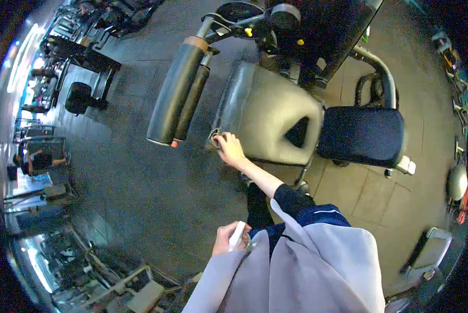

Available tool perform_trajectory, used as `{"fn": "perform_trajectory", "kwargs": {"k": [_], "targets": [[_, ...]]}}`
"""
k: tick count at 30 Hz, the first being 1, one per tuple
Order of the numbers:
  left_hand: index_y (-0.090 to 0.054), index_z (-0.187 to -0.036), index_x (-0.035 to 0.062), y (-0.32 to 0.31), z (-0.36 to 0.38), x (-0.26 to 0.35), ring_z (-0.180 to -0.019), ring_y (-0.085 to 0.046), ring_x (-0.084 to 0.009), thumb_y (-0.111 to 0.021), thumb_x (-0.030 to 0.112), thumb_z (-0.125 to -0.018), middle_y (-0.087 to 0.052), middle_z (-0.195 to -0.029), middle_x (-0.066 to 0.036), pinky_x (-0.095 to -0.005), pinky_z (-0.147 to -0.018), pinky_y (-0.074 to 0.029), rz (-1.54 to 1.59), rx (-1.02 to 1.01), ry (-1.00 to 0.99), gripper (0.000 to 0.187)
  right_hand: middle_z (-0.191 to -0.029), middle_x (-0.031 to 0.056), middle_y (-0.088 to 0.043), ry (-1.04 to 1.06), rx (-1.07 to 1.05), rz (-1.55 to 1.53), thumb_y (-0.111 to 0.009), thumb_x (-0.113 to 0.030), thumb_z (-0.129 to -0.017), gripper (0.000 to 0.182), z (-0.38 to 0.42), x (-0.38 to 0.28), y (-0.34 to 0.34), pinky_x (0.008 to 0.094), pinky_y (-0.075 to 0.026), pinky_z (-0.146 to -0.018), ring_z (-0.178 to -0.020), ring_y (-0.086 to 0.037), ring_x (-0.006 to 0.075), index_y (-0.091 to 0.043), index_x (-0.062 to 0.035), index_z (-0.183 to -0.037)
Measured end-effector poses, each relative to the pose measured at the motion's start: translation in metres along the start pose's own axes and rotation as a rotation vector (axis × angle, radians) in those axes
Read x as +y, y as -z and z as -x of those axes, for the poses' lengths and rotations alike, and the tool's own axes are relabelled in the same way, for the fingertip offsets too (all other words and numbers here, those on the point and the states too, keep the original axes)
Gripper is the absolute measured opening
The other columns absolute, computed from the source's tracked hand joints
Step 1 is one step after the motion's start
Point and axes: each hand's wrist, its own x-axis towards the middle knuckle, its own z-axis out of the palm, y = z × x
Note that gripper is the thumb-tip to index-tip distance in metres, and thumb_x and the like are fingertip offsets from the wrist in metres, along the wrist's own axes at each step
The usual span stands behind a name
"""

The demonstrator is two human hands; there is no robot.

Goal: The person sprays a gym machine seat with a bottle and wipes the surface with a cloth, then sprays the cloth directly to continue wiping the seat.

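Observation:
My right hand (pixel 231 148) reaches to the front corner of a padded machine seat (pixel 268 99), which has a triangular hole near its back. Its fingers curl down over a small greyish piece (pixel 213 136) at that corner; I cannot tell whether this is a cloth or part of the seat. Low in front of my body, my left hand (pixel 225 239) is closed around a small white object (pixel 237 235), upright and slim, with something clear beside it. Just left of the seat runs a pair of black padded rollers (pixel 176 94) with an orange tip at the lower end.
A black back pad (pixel 362 134) on a curved metal tube stands right of the seat. The machine's frame (pixel 255 26) rises at the top. Other gym machines (pixel 88 78) line the left side, and a light bench pad (pixel 429 250) lies at the right. Grey tiles (pixel 135 198) cover the floor.

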Motion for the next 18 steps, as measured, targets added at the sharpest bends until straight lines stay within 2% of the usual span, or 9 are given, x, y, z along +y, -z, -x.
{"fn": "perform_trajectory", "kwargs": {"k": [2,4,6,8,11,14,15,16,18], "targets": [[-0.064,-0.088,0.0005,0.036,-0.017,-0.014,-0.065,-0.059,-0.0066,-0.061,0.001,-0.064,-0.063,-0.07,-0.003,-0.0231,-0.06,-0.047,-0.019,-0.01,0.007,0.024,-0.112,0.0173,-0.053,-0.063,0.133,0.152,-0.067,-0.012,-0.073,0.042,-0.015,0.042,-0.043,0.0438,-0.047,-0.083,-0.101,-0.052,0.0353,-0.055,-0.0132,-0.114],[-0.064,-0.089,0.0009,0.067,-0.035,-0.024,-0.066,-0.059,-0.007,-0.061,0.0,-0.064,-0.063,-0.071,-0.004,-0.0234,-0.061,-0.047,-0.055,-0.028,0.038,0.025,-0.111,0.0198,-0.054,-0.228,0.206,0.273,-0.064,-0.009,-0.074,0.039,-0.006,0.091,-0.066,0.0441,-0.047,-0.083,-0.1,-0.053,0.0366,-0.058,-0.0117,-0.112],[-0.065,-0.09,0.0017,0.094,-0.046,-0.031,-0.067,-0.059,-0.0075,-0.062,0.001,-0.064,-0.063,-0.072,-0.004,-0.0235,-0.062,-0.047,-0.11,-0.073,0.107,0.026,-0.113,0.0222,-0.054,-0.296,0.227,0.248,-0.064,-0.008,-0.073,0.042,0.018,0.117,-0.058,0.0452,-0.047,-0.083,-0.1,-0.053,0.0387,-0.057,-0.0109,-0.114],[-0.064,-0.09,0.003,0.115,-0.065,-0.035,-0.069,-0.059,-0.0083,-0.066,0.008,-0.066,-0.063,-0.073,-0.004,-0.0253,-0.064,-0.046,-0.115,-0.156,0.134,0.025,-0.113,0.0233,-0.05,-0.309,0.294,0.25,-0.063,-0.006,-0.069,0.049,0.046,0.148,-0.054,0.0451,-0.043,-0.089,-0.104,-0.05,0.039,-0.053,-0.0116,-0.117],[-0.063,-0.089,0.0031,0.137,-0.089,-0.045,-0.07,-0.061,-0.0117,-0.068,0.017,-0.07,-0.064,-0.074,-0.007,-0.0284,-0.065,-0.047,-0.181,-0.278,0.13,0.024,-0.115,0.0234,-0.048,-0.6,0.34,0.341,-0.062,-0.008,-0.073,0.048,0.106,0.184,-0.028,0.0464,-0.043,-0.088,-0.104,-0.049,0.0399,-0.05,-0.0099,-0.119],[-0.063,-0.088,0.0031,0.142,-0.113,-0.068,-0.072,-0.064,-0.0164,-0.068,0.018,-0.07,-0.064,-0.077,-0.011,-0.0286,-0.067,-0.048,-0.215,-0.351,0.061,0.024,-0.117,0.021,-0.047,-0.86,0.169,0.483,-0.064,-0.013,-0.075,0.052,0.158,0.211,0.007,0.0477,-0.044,-0.087,-0.106,-0.049,0.0402,-0.046,-0.011,-0.123],[-0.065,-0.092,0.0041,0.139,-0.122,-0.058,-0.076,-0.067,-0.0206,-0.068,0.02,-0.071,-0.066,-0.082,-0.014,-0.0297,-0.07,-0.049,-0.172,-0.404,0.18,0.026,-0.119,0.0199,-0.047,-0.953,0.185,0.519,-0.064,-0.017,-0.077,0.052,0.177,0.224,0.012,0.0483,-0.045,-0.086,-0.106,-0.05,0.0393,-0.045,-0.0133,-0.126],[-0.065,-0.094,0.005,0.136,-0.129,-0.066,-0.078,-0.067,-0.0207,-0.068,0.02,-0.071,-0.066,-0.083,-0.014,-0.0302,-0.071,-0.049,-0.227,-0.427,0.147,0.027,-0.12,0.0188,-0.047,-1.039,0.21,0.558,-0.063,-0.021,-0.079,0.053,0.189,0.243,0.018,0.0489,-0.046,-0.085,-0.106,-0.05,0.0385,-0.043,-0.0156,-0.128],[-0.067,-0.099,0.0066,0.136,-0.129,-0.126,-0.081,-0.067,-0.0208,-0.068,0.021,-0.072,-0.068,-0.086,-0.014,-0.0313,-0.074,-0.049,-0.334,-0.465,0.078,0.03,-0.123,0.0171,-0.046,-1.484,0.278,0.526,-0.061,-0.026,-0.083,0.054,0.202,0.267,0.026,0.0497,-0.047,-0.083,-0.107,-0.052,0.0372,-0.039,-0.019,-0.132]]}}
